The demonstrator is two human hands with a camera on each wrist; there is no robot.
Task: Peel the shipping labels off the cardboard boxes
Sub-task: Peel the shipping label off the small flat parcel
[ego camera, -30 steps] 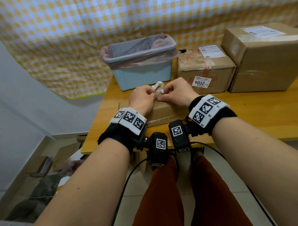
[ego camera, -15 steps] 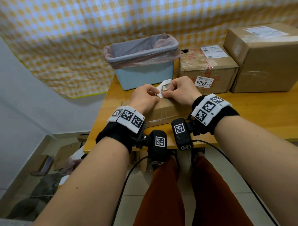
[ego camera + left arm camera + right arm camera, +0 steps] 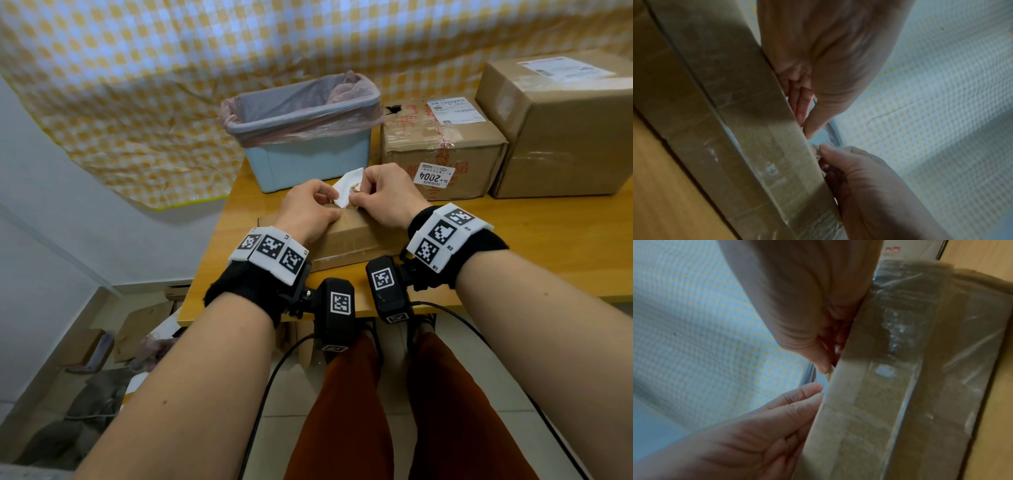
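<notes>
A flat cardboard box [image 3: 346, 236] lies near the table's front edge, and both hands rest on its top. A white shipping label [image 3: 347, 190] stands up from the box as a folded flap, partly peeled. My right hand [image 3: 380, 195] pinches the flap's upper part between thumb and finger. My left hand [image 3: 308, 209] has curled fingers at the flap's lower edge, thumb lying along the box top. The left wrist view shows the taped box side [image 3: 735, 129], and the right thumb pinching crumpled paper [image 3: 815, 151]. How much of the label still sticks is hidden.
A light blue bin [image 3: 308, 161] with a pink liner stands just behind the hands. To the right sit a medium box [image 3: 442, 150] with a top label [image 3: 455, 109] and a "2004" sticker [image 3: 433, 176], and a large box [image 3: 565, 137] with its label [image 3: 565, 68]. Cardboard scraps lie on the floor at left.
The label has grown from a small pinched wad into a wider white flap lifted off the box. Both hands stayed together on the box top.
</notes>
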